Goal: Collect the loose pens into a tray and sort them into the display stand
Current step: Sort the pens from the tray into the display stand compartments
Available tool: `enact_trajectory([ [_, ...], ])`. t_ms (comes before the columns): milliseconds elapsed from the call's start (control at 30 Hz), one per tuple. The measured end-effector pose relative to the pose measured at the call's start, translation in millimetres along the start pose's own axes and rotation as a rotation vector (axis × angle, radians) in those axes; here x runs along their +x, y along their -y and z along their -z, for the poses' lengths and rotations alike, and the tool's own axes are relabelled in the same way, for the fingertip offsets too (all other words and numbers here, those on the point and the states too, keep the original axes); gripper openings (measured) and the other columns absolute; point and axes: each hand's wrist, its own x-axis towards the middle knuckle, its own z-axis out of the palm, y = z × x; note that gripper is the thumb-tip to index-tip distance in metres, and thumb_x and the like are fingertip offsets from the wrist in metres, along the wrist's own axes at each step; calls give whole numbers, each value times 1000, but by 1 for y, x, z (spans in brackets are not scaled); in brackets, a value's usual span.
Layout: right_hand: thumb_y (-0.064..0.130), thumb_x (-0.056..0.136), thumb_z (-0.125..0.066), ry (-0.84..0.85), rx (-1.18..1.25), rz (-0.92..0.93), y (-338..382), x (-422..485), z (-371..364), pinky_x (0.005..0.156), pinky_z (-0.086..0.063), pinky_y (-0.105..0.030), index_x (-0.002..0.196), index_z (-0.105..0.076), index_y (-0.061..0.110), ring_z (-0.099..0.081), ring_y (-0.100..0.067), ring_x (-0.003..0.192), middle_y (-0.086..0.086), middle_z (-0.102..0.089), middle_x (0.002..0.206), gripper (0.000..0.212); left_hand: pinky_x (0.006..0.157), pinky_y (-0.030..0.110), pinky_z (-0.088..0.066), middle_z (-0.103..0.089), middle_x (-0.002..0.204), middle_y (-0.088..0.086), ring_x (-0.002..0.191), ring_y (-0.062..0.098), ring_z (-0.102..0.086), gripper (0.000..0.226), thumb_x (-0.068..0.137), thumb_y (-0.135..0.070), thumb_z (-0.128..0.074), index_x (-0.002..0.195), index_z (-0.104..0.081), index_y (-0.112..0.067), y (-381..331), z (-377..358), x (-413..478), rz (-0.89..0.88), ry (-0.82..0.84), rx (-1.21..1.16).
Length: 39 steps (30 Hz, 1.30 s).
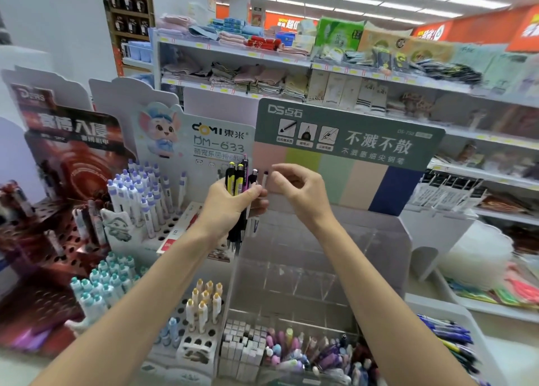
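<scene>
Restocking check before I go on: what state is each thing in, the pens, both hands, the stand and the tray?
Pens: upright, bundled.
Left hand: grips them.
Right hand: fingers curled by their tops, pinch unclear.
Stand: front compartments filled.
Tray: holds loose pens.
</scene>
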Motion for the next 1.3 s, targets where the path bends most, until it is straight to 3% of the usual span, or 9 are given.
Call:
enact_trajectory([
  [233,5,89,-69,138,144,-99,11,4,18,67,-52,-23,89,-70,8,-62,-8,68,-4,-69,77,3,74,36,-61,-76,91,13,86,30,-75,24,80,-23,-73,100,-69,-9,9,-28,7,17,114,-32],
  [367,7,95,-61,-191,281,-101,6,16,49,64,-55,-25,94,-60,5,-67,-12,69,-8,-68,83,3,75,40,-63,-73,90,18,83,29,-75,6,91,-5,-67,95,-64,-1,17,-22,11,15,10,-46],
  [500,13,96,-62,-361,173,7,-1,16,54,66,-57,-26,100,-62,2,-70,-21,73,-12,-70,84,11,53,24,-54,-66,71,6,57,15,-64,12,96,-17,-62,92,-60,-5,21,-15,8,17,24,37],
  [600,16,95,-64,-544,-23,147,-8,13,49,73,-56,-23,104,-65,5,-68,-7,79,-3,-70,88,14,50,22,-44,-54,65,0,50,10,-48,21,96,-27,-61,85,-51,-11,25,-11,11,37,48,61],
  [667,13,93,-66,-486,-150,194,-15,15,48,74,-54,-18,107,-64,5,-65,0,77,-2,-69,89,16,50,22,-43,-52,66,0,51,10,-47,23,98,-27,-59,85,-48,-12,26,-8,12,52,54,59],
  [833,12,91,-69,-135,-383,165,-39,-1,22,76,-57,-36,102,-61,5,-68,-17,79,-5,-71,89,15,48,19,-40,-48,66,1,50,9,-46,24,103,-15,-51,80,-44,-12,27,-15,12,70,69,56],
  [967,21,95,-64,78,-367,-24,-42,-8,17,95,-52,-36,125,-63,9,-67,-21,102,-9,-71,115,32,49,19,-42,-52,65,1,50,9,-47,22,102,-12,-53,81,-47,-11,31,-22,10,77,67,68],
  [1100,18,96,-61,-32,-252,24,-27,-15,31,90,-51,-25,134,-58,9,-65,-13,98,0,-70,112,39,48,18,-46,-61,64,2,49,9,-53,14,96,-10,-62,83,-58,-7,33,-31,8,99,50,6],
  [1300,4,86,-72,38,61,-86,-7,-12,54,74,-55,-26,110,-67,15,-65,-11,80,-7,-68,92,27,51,21,-49,-71,77,9,54,14,-62,8,96,-13,-64,101,-66,-7,39,-64,4,110,200,24],
])
